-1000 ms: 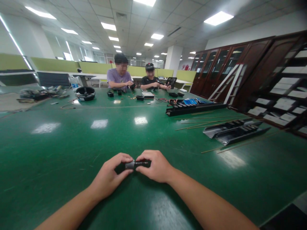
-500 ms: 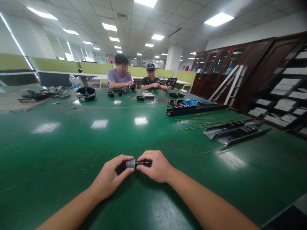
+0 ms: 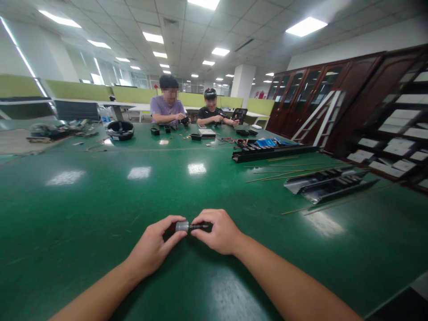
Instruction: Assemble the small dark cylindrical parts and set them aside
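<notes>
Just above the table, my left hand [image 3: 152, 247] is closed, thumb and fingertips pinching a short silver metal cylinder [image 3: 182, 226] by its sides. A thin dark ribbed shaft [image 3: 197, 227] extends from the cylinder's right end, its tip pointing right. My right hand [image 3: 220, 232] is closed too, with thumb and index finger pinching around the shaft close to the cylinder. Both pieces lie nearly level and in line, but whether they are one part or two I cannot tell. Beneath both hands is the green tabletop [image 3: 150, 196].
Metal channels [image 3: 329, 185] and thin rods [image 3: 287, 172] lie to the right, with a longer black channel [image 3: 267, 154] beyond. A black round container [image 3: 120, 130] stands far left. Two people [image 3: 167, 107] sit across the table near small black trays [image 3: 195, 137]. A stepladder [image 3: 323, 118] leans by the cabinets.
</notes>
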The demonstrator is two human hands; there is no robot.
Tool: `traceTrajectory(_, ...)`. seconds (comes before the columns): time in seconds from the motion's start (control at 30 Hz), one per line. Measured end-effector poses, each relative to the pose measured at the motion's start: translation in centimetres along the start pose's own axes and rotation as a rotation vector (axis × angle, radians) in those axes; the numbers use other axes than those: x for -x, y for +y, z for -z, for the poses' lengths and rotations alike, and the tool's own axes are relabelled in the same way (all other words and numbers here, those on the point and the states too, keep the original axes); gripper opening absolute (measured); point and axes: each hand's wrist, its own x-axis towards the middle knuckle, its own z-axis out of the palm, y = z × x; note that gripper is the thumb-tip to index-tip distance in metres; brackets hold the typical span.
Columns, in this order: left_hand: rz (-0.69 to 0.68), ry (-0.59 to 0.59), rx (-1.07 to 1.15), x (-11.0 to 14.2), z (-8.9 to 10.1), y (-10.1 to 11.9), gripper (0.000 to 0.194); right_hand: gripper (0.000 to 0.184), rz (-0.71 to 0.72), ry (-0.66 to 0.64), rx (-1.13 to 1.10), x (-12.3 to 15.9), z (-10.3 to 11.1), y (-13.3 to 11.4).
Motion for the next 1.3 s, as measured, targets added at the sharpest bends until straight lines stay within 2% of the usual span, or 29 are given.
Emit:
traceTrajectory(0.5, -0.046, 0.056, 0.031, 0.20, -0.52, -0.68, 0.028, 0.011, -0.014, 0.012, 0.013, -0.03, 0.03, 0.29)
traceTrajectory(1.3, -0.045, 0.071, 0.028, 0.19, -0.35, -0.54, 0.028, 0.011, -0.025, 0.014, 0.013, -0.08, 0.47, 0.54)
